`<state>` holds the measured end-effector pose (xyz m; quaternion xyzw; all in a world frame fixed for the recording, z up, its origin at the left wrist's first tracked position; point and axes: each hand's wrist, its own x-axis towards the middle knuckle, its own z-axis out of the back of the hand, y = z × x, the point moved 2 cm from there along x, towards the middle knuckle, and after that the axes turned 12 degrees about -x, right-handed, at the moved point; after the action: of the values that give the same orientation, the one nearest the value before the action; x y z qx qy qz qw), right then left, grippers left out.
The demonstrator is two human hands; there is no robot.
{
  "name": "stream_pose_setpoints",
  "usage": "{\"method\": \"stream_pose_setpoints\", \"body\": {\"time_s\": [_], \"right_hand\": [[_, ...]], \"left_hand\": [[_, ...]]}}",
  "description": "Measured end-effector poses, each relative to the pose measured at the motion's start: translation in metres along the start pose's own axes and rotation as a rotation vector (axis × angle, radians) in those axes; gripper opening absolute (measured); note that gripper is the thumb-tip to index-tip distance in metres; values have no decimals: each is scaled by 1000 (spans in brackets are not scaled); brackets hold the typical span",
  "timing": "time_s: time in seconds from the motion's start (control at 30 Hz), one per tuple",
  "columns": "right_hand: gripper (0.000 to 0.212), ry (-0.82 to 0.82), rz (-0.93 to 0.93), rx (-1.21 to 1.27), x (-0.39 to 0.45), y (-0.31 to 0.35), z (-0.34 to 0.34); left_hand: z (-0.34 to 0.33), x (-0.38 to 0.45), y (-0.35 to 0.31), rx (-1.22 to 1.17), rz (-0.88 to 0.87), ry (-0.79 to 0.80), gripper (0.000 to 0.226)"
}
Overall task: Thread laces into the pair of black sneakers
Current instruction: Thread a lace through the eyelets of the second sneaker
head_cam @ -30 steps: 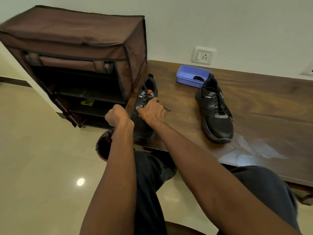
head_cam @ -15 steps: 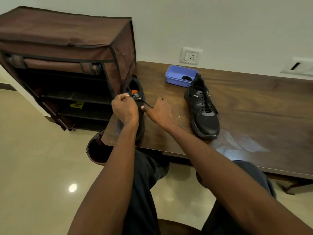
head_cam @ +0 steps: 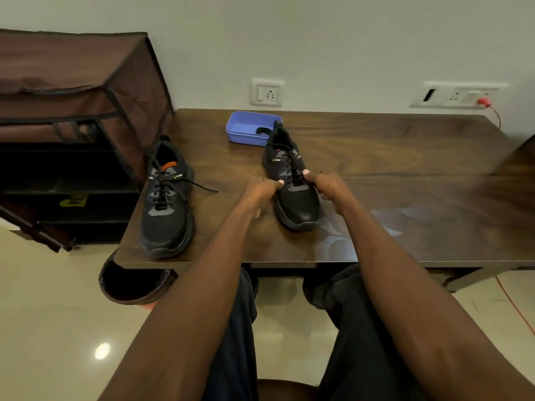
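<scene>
Two hands are working at the right sneaker (head_cam: 292,180): my left hand (head_cam: 262,190) is reaching in from the near side with its fingers curled toward the laces, and my right hand (head_cam: 328,185) is closing in from the other side, thumb and fingertips meeting at the eyelet row. I am judging both to be pinching lace at mid-shoe, though the black cord against black fabric is hiding the exact hold. This sneaker is sitting toe toward me near the middle of the tabletop (head_cam: 405,169), its heel just beside a blue tray (head_cam: 246,128). The left sneaker (head_cam: 166,198) is lying well apart, near the left edge, with its lace threaded and one loose end (head_cam: 202,187) trailing onto the wood. Beyond it a brown fabric shoe rack (head_cam: 72,111) is standing against the wall. The risks I am seeing: pulling unevenly could be leaving one lace end short, a hard tug could be dragging the light shoe toward me, and the trailing end could be catching on my forearm
</scene>
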<state>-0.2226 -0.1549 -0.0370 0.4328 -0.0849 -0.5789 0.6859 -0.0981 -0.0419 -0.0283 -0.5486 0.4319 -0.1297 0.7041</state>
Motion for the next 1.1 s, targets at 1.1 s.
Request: {"method": "stream_pose_setpoints", "body": {"time_s": [1.1], "right_hand": [[20,196,129,-20,-68,21,-23]], "left_hand": [[75,-14,23,346,227,162,63]]}}
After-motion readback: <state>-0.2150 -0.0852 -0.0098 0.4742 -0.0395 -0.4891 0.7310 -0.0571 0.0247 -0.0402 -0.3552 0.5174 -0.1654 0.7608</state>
